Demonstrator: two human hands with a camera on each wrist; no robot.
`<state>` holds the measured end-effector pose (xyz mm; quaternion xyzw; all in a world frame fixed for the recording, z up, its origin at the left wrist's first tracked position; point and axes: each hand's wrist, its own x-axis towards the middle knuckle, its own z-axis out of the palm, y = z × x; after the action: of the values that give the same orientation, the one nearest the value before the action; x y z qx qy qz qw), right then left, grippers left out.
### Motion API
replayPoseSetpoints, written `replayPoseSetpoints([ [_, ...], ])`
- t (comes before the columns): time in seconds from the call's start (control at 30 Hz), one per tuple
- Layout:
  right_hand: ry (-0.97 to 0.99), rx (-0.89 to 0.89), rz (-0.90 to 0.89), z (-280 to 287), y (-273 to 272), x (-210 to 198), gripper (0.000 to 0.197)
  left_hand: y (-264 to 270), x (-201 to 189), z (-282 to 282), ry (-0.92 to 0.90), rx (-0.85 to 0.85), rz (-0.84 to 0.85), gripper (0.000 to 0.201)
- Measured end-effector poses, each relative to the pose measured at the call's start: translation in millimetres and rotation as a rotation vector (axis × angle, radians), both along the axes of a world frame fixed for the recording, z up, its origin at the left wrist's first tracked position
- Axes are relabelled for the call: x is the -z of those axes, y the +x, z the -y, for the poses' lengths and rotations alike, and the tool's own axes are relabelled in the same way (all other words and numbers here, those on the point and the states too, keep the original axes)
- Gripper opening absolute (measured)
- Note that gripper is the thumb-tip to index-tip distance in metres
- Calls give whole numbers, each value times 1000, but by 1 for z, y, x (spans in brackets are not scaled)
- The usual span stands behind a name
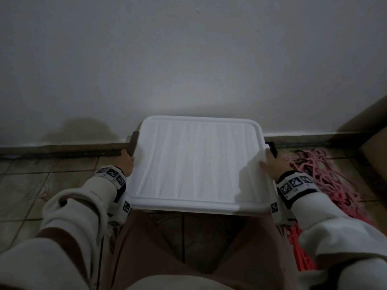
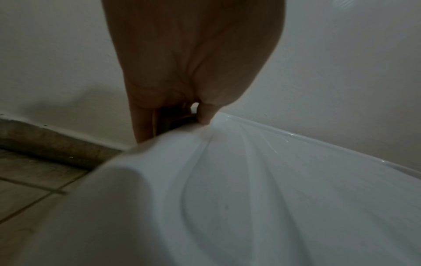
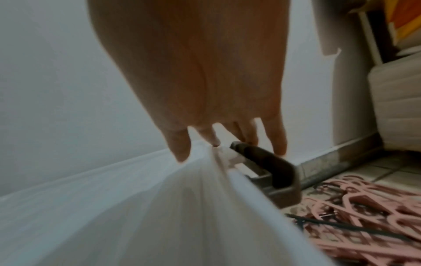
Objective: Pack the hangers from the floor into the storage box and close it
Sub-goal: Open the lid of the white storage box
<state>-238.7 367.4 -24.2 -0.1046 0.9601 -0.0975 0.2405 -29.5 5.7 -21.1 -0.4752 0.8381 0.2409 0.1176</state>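
You have the white lid (image 1: 196, 162) of the storage box lying flat in front of your knees, its far edge close to the wall (image 1: 188, 59) and its ribs running away from you toward that wall; the lid looks slightly wider than deep, so its long axis runs left to right. Your left hand (image 1: 126, 163) grasps the left edge, thumb on top and fingers (image 2: 143, 126) down over the side by a dark latch (image 1: 134, 143). Your right hand (image 1: 270, 164) rests on the right edge with its fingers (image 3: 180, 145) reaching down loosely beside the other dark latch (image 3: 271, 171), gripping nothing that you can make out. The pink hangers (image 1: 322, 176) lie heaped on the tiled floor (image 1: 41, 185) just right of the box. No brand or readable writing shows; only black-and-white coded squares on your wristbands (image 1: 295, 183).
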Motion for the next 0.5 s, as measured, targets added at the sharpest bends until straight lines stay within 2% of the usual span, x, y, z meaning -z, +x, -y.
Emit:
replayPoseSetpoints([
  [0.1,74,14,14,9,12,6,70,0,-1,3,22,8,11,44],
  [0.17,46,43,-6,13,14,9,69,1,-1,7,27,16,12,44],
  [0.3,-80,107,100,12,14,7,68,4,1,12,41,35,-12,46],
  [0.5,-55,102,92,11,20,-2,65,7,3,14,51,31,-48,46],
])
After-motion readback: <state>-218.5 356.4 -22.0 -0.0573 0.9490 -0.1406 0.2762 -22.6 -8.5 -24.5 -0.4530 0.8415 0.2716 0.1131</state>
